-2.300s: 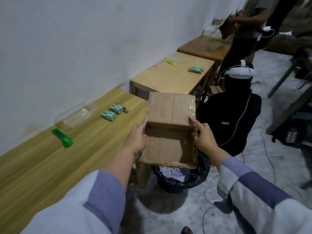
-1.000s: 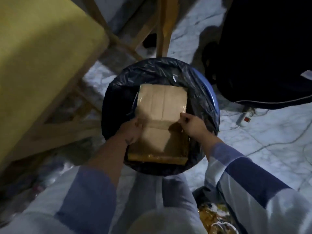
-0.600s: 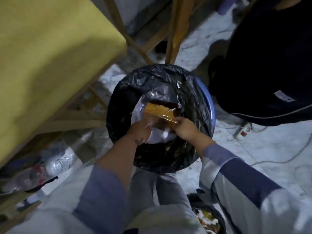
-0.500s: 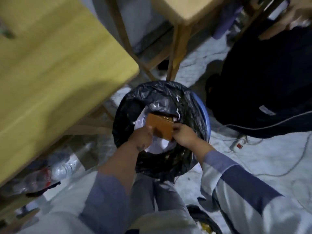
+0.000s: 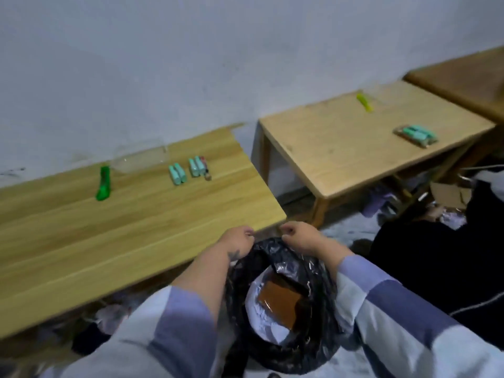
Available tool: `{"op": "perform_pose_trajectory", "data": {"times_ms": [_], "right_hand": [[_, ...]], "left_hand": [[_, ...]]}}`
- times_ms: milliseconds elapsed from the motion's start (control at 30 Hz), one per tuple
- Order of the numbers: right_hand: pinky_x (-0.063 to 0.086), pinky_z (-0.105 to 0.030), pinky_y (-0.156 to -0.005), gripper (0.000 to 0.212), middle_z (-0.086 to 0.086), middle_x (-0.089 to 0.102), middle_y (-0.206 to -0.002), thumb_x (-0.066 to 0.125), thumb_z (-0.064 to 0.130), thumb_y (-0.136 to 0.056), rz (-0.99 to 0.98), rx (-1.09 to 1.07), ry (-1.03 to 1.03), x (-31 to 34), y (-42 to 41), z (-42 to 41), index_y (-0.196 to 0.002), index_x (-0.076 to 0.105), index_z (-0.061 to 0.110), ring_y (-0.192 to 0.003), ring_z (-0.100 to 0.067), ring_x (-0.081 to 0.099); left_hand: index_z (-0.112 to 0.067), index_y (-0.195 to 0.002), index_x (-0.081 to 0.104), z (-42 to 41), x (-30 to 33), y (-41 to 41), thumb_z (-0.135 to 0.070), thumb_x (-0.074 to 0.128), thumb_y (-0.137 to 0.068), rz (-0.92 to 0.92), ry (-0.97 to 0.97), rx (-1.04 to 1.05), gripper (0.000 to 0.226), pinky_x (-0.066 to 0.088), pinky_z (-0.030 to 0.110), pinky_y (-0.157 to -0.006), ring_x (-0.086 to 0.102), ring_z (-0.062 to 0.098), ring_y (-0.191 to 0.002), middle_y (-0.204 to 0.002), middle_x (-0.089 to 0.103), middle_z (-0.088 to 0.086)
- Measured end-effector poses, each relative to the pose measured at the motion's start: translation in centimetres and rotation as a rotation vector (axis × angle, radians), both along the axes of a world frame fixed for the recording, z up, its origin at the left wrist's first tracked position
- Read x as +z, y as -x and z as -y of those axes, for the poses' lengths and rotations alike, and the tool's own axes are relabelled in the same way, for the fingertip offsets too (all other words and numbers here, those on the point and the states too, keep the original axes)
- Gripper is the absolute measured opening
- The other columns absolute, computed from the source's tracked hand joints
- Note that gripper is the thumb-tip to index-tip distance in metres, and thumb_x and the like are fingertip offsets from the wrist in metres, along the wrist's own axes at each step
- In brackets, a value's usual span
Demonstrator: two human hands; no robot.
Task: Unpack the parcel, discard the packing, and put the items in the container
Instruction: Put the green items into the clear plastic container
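A: Checked grip first. Reported state?

B: Found left hand (image 5: 240, 240) half curled, holding nothing. Found right hand (image 5: 299, 238) likewise: loosely curled, empty. Noted both hanging close together over the far rim of the bin (image 5: 323, 296), just off the table (image 5: 109, 241) corner.

A: Located packing?

B: Located box (image 5: 281, 304) down inside the bin, lying on pale wrapping, below both hands and nearer the body. Saw no contact between box and either hand.

A: Assessed progress?

B: Judged unpacking done and discard done, going by the box sitting in the bin and the hands free. Judged the last step not yet done. Counted two pairs of teal items (image 5: 177, 174) lying on the table, well apart from both hands, up and to the left. Spotted clear container (image 5: 139, 162) at the wall, just beside those items and farther left. Could not tell, through blur, whether anything lay inside it. Noted green cutter (image 5: 103, 184) farther left again, untouched.

A: Remaining work?

B: Estimated: reach across the table, pick up each item, place into the container.
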State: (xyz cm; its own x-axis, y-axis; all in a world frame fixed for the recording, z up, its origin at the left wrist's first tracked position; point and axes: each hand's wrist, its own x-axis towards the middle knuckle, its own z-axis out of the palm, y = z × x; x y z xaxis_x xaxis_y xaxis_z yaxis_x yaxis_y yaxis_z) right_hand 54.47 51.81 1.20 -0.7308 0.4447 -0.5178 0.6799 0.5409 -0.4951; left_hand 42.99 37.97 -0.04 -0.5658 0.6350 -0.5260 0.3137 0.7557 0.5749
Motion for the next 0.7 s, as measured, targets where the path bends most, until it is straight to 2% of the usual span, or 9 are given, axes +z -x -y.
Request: {"op": "perform_pose_trajectory", "data": {"times_ms": [67, 100, 133, 233, 300, 367, 433, 567, 700], "right_hand": [[0.044, -0.029, -0.094, 0.041, -0.011, 0.055, -0.134, 0.049, 0.022, -0.093, -0.012, 0.038, -0.001, 1.4, 1.6, 1.0, -0.133, 0.05, 0.015, -0.12, -0.027, 0.055], [0.045, -0.03, -0.091, 0.041, -0.013, 0.056, -0.133, 0.049, 0.023, -0.093, -0.018, 0.054, -0.003, 2.0, 2.4, 1.5, -0.133, 0.049, 0.017, -0.116, -0.028, 0.057], [0.045, -0.03, -0.091, 0.041, -0.013, 0.056, -0.132, 0.049, 0.023, -0.093, -0.028, 0.074, -0.007, 2.6, 3.3, 2.1, -0.133, 0.049, 0.018, -0.114, -0.028, 0.057], [0.045, -0.031, -0.089, 0.041, -0.011, 0.059, -0.127, 0.047, 0.025, -0.094, -0.065, 0.14, -0.03, 4.1, 6.2, 3.6, -0.135, 0.048, 0.02, -0.108, -0.025, 0.059], [0.046, -0.029, -0.076, 0.041, -0.009, 0.063, -0.116, 0.047, 0.026, -0.094, -0.088, 0.172, -0.042, 4.9, 8.5, 4.6, -0.135, 0.048, 0.02, -0.092, -0.02, 0.061], [0.042, -0.027, -0.069, 0.041, -0.008, 0.062, -0.106, 0.046, 0.026, -0.095, -0.093, 0.192, -0.052, 5.3, 10.7, 5.5, -0.135, 0.047, 0.02, -0.085, -0.019, 0.059], [0.04, -0.027, -0.072, 0.04, -0.008, 0.062, -0.106, 0.046, 0.026, -0.095, -0.083, 0.211, -0.067, 5.4, 13.0, 6.4, -0.135, 0.047, 0.021, -0.086, -0.021, 0.057], [0.043, -0.028, -0.086, 0.041, -0.01, 0.058, -0.129, 0.048, 0.026, -0.094, -0.072, 0.212, -0.116, 4.7, 18.1, 8.0, -0.135, 0.047, 0.021, -0.11, -0.025, 0.059], [0.047, -0.035, -0.095, 0.048, -0.013, 0.05, -0.136, 0.057, 0.032, -0.089, -0.073, 0.131, -0.139, 3.5, 24.1, 9.0, -0.135, 0.048, 0.022, -0.111, -0.028, 0.059]], "left_hand": [[-0.012, -0.137, 0.049, 1.6, 1.5, 1.3, -0.018, 0.042, -0.098, -0.004, -0.032, 0.064, 0.039, 0.038, 0.012, -0.051, 0.059, 0.015, -0.076, -0.11, 0.065, 0.007], [-0.012, -0.137, 0.049, 2.6, 2.2, 2.0, -0.017, 0.041, -0.098, -0.016, -0.044, 0.093, 0.04, 0.036, 0.012, -0.048, 0.054, 0.012, -0.068, -0.099, 0.064, 0.003], [-0.013, -0.137, 0.049, 3.5, 2.8, 2.8, -0.017, 0.042, -0.098, -0.035, -0.048, 0.118, 0.04, 0.039, 0.014, -0.054, 0.055, 0.014, -0.072, -0.099, 0.064, 0.002], [-0.013, -0.136, 0.05, 6.4, 3.9, 5.2, -0.018, 0.043, -0.098, -0.084, -0.054, 0.212, 0.039, 0.041, 0.024, -0.079, 0.058, 0.027, -0.108, -0.125, 0.06, 0.011], [-0.014, -0.134, 0.052, 8.3, 4.4, 7.1, -0.018, 0.044, -0.097, -0.134, -0.054, 0.27, 0.038, 0.041, 0.024, -0.086, 0.057, 0.028, -0.114, -0.128, 0.06, 0.011], [-0.015, -0.133, 0.053, 10.1, 4.5, 9.1, -0.017, 0.044, -0.096, -0.167, -0.061, 0.34, 0.038, 0.043, 0.025, -0.091, 0.057, 0.028, -0.116, -0.129, 0.06, 0.011], [-0.014, -0.132, 0.055, 11.6, 4.3, 11.5, -0.016, 0.045, -0.096, -0.179, -0.077, 0.407, 0.038, 0.043, 0.026, -0.094, 0.056, 0.027, -0.118, -0.131, 0.059, 0.01], [-0.014, -0.132, 0.055, 14.3, 3.4, 16.8, -0.017, 0.049, -0.095, -0.197, -0.095, 0.468, 0.038, 0.039, 0.025, -0.098, 0.053, 0.023, -0.123, -0.135, 0.056, 0.009], [-0.014, -0.136, 0.05, 15.9, 2.4, 23.2, -0.019, 0.051, -0.095, -0.238, -0.081, 0.437, 0.041, 0.038, 0.029, -0.101, 0.051, 0.026, -0.125, -0.14, 0.051, 0.009]]}}
